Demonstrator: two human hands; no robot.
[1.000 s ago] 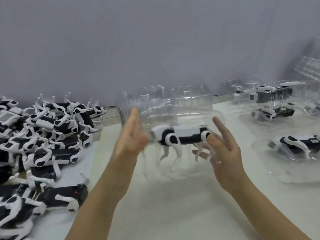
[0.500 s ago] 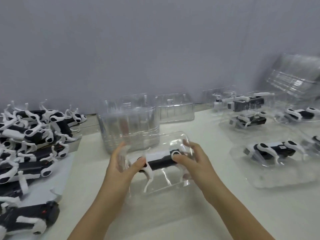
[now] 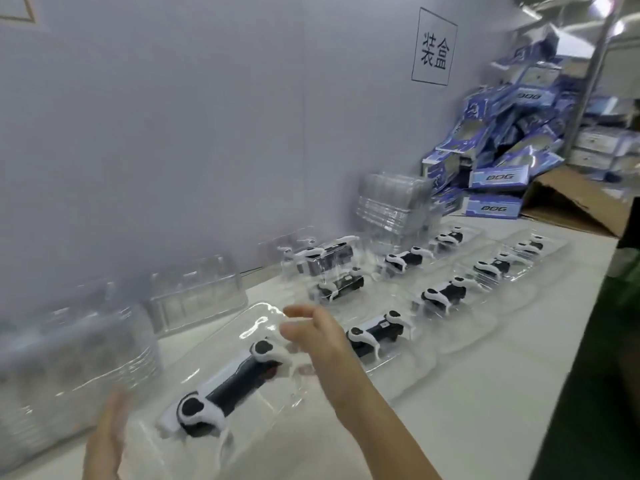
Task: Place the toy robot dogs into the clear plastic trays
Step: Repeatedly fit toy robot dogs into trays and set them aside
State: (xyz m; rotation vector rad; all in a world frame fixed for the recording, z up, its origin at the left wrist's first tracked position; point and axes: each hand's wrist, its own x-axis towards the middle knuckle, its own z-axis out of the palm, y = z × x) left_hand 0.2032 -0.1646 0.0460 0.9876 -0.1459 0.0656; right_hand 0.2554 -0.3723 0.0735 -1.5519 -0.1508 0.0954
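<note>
Toy robot dog (image 3: 227, 386), black body with white legs, lies on its side in the nearest clear plastic tray (image 3: 242, 315), lower centre of the frame. Its body runs diagonally from lower left to upper right. The tray sits on a white table (image 3: 485, 393).

Right hand (image 3: 311, 336) is over the tray's upper right end, by the dog's far leg joints. Fingers are spread and loosely bent, with nothing held between them. Blur hides whether it touches the tray or the dog.

Left hand (image 3: 104, 441) is at bottom left, beside the tray's near end. Fingers are straight and together, holding nothing. Contact with the tray's edge cannot be told.

Filled trays (image 3: 375, 334) run in rows from centre toward the upper right, one dog in each.

Stacks of empty trays (image 3: 69, 358) stand at the left edge and against the wall (image 3: 173, 133) further along.

Blue boxes (image 3: 498, 178) printed "DOG" are heaped at upper right. A brown cardboard carton (image 3: 568, 202) lies open just right of them.

A framed sign (image 3: 434, 46) with two Chinese characters hangs on the wall, top right of centre.
</note>
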